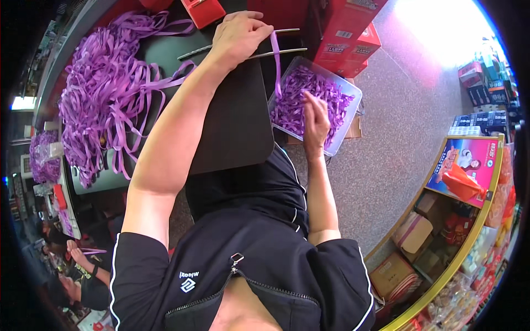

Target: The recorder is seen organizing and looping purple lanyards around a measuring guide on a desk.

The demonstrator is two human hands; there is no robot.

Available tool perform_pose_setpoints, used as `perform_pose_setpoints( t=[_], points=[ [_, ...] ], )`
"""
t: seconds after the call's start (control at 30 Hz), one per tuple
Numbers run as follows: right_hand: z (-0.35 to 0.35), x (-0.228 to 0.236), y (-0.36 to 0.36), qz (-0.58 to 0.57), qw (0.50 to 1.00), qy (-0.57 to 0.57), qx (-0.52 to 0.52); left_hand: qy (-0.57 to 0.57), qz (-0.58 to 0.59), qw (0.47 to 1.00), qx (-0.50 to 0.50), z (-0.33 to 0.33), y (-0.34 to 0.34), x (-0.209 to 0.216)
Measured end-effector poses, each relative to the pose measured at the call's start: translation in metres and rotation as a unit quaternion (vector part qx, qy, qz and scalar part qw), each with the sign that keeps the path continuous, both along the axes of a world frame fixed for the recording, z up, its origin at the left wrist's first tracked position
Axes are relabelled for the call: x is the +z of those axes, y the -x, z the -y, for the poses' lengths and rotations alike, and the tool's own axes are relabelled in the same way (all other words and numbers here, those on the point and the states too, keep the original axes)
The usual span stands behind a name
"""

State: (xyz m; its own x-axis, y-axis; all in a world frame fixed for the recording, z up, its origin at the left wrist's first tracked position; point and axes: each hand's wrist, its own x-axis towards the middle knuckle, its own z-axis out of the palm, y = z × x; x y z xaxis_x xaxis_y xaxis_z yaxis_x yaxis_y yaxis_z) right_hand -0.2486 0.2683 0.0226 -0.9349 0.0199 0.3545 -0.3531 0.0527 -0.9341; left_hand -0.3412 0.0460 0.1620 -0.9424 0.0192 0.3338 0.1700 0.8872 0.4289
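Observation:
My left hand [238, 39] is closed at the table's far edge, its fingertips pinching the top of a purple ribbon [277, 63]. That ribbon hangs past two thin metal rods [290, 51], which run partly under the hand. The ribbon's lower end reaches a clear plastic box [348, 129] filled with short purple ribbon pieces [295, 91]. Over the box is my right hand [316, 118], fingers pressed together; whatever they hold, if anything, is hidden. A large tangled heap of purple ribbons [105, 94] lies left of my left forearm, and one strand stretches toward that arm.
A dark table [234, 121] is in front of me, with a red object [203, 11] at its far side. Red cartons [345, 49] stand behind the box. A gold-edged display case [464, 259] curves along the right. At lower left another person's hands [77, 256] show.

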Motion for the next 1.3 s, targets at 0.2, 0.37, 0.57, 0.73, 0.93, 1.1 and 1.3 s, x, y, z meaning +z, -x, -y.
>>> perform_pose_setpoints(
  t=[0.2,0.37,0.57,0.73,0.93,1.1,1.3],
  points=[
    [0.019,0.036,0.058,-0.032,0.999,-0.006,-0.001,-0.017,0.012,1.000,0.008,-0.003,-0.005,0.002],
    [0.042,0.046,0.070,0.019,1.000,0.011,0.018,-0.024,0.014,0.999,-0.029,0.002,0.001,0.001],
    [0.047,0.044,0.079,0.067,0.989,0.012,0.134,-0.019,0.020,1.000,0.013,-0.009,-0.010,0.013],
    [0.053,0.056,0.088,0.126,0.973,-0.017,0.193,-0.015,0.004,1.000,0.012,-0.006,-0.011,0.010],
    [0.040,0.048,0.100,0.111,0.983,-0.020,0.144,-0.013,0.009,1.000,0.019,-0.008,-0.012,0.010],
    [0.043,0.036,0.113,0.004,0.992,-0.067,0.108,-0.024,0.013,0.999,0.021,-0.010,-0.012,0.012],
    [0.060,0.034,0.126,0.013,0.976,-0.185,0.115,-0.021,0.015,0.999,0.026,-0.011,-0.012,0.013]
  ],
)
